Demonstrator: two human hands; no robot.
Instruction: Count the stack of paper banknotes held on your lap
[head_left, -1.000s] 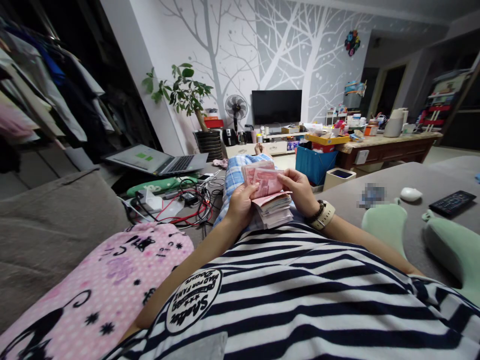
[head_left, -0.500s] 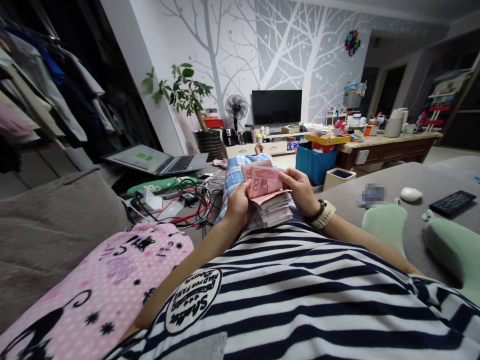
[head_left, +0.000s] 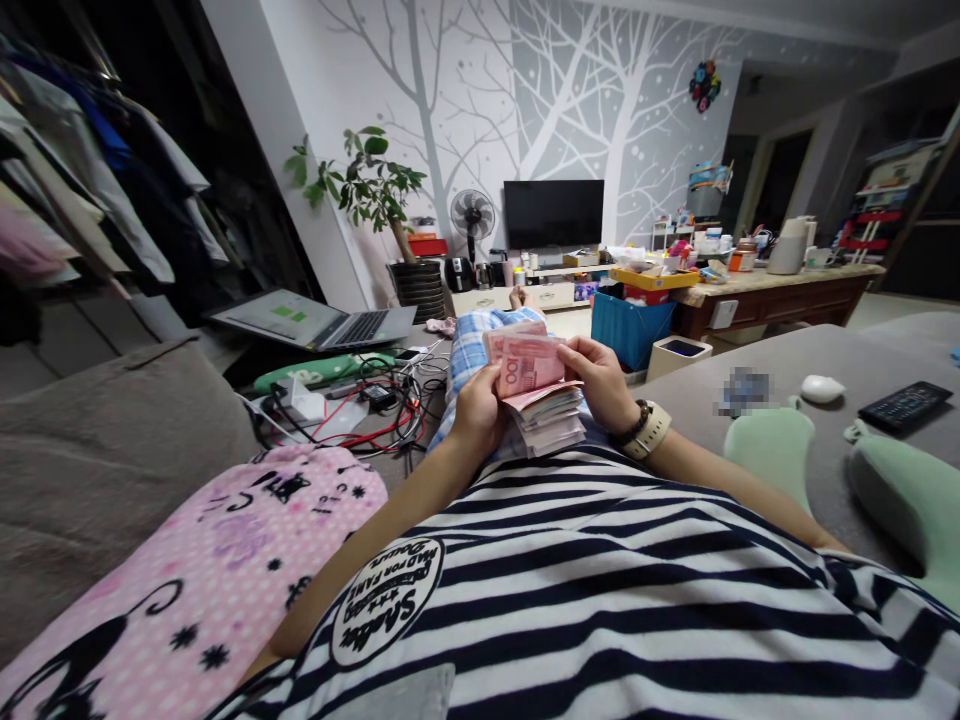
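Above my lap I hold a wad of red banknotes (head_left: 531,364) marked 100, bent so that its lower ends fan out as a thick stack (head_left: 551,420) toward my belly. My left hand (head_left: 478,408) is closed on the wad's left side, the thumb pressed on the face of the notes. At the upper right edge, my right hand (head_left: 600,378) pinches a note between thumb and fingers. Its wrist carries a beige watch (head_left: 649,430) and a dark bracelet. How many notes the right fingers hold I cannot tell.
Left of my legs are a laptop (head_left: 322,322) and tangled cables (head_left: 394,400) with a white charger. A pink blanket (head_left: 300,530) lies by my left arm. To the right on the sofa are a green cushion (head_left: 772,450), a white mouse-like object (head_left: 823,388) and a black remote (head_left: 905,407).
The top note between my hands has shifted slightly and its printed face lies at a slightly different angle. Both hands stay almost in place.
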